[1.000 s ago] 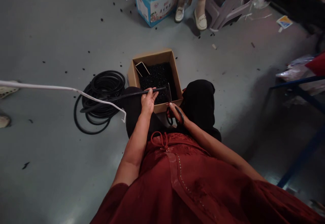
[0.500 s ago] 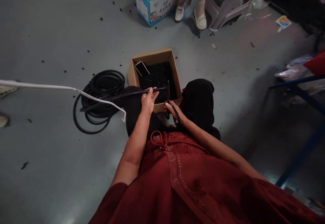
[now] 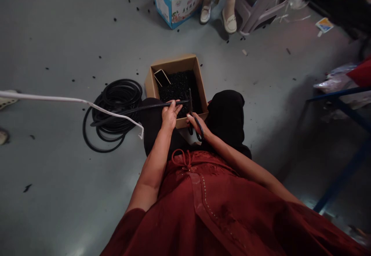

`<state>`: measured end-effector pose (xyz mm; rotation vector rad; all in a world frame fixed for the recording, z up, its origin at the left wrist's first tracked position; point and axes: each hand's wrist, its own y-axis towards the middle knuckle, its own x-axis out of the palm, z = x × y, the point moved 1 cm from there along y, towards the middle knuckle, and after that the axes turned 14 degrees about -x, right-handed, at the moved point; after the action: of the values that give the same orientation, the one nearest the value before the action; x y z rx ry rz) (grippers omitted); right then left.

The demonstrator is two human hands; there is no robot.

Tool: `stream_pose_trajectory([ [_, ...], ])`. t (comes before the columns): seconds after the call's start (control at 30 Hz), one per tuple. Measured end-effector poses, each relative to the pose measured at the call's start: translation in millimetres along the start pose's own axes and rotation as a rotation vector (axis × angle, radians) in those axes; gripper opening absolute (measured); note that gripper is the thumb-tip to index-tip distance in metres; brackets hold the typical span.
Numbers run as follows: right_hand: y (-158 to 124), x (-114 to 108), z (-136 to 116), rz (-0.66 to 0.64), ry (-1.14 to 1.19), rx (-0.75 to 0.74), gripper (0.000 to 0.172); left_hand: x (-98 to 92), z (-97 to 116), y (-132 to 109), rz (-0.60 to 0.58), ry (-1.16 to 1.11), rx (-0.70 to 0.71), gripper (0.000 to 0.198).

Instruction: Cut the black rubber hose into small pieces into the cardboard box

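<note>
My left hand (image 3: 170,115) is closed round a black ribbed tube (image 3: 153,106), a little short of its right end. That tube runs left over my knee to a coil of black tubing (image 3: 124,87) on the floor. In my right hand (image 3: 199,124) is a pair of scissors (image 3: 199,129) with black handles, its blades pointing up at the tube's end. Both hands are over the near side of a cardboard box (image 3: 201,80) between my knees. Many small black pieces (image 3: 175,84) lie in the box, along with a dark flat rectangle with a pale edge (image 3: 162,78).
A white cable (image 3: 58,98) hangs across the left side, ending above my knee. Ahead are a blue and white carton (image 3: 185,6), another person's shoes (image 3: 230,23) and a plastic stool (image 3: 252,12). A blue metal frame (image 3: 342,182) stands at right. Black bits dot the floor.
The scissors have shifted slightly left and up with my right hand. My left hand keeps its hold on the tube, almost unmoved.
</note>
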<state>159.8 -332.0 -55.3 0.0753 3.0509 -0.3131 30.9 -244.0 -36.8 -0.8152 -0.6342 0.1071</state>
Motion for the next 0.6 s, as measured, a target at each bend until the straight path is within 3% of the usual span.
stream_pose_trajectory([
  [0.37,6.9,-4.7,-7.0,0.011,0.086,0.058,0.047,-1.6,-1.1,3.1,0.005,0.036,0.013,0.013],
  [0.6,9.5,-3.5,6.3,0.002,0.1,0.124,0.049,-2.4,-2.6,4.9,0.026,0.042,0.024,0.014],
])
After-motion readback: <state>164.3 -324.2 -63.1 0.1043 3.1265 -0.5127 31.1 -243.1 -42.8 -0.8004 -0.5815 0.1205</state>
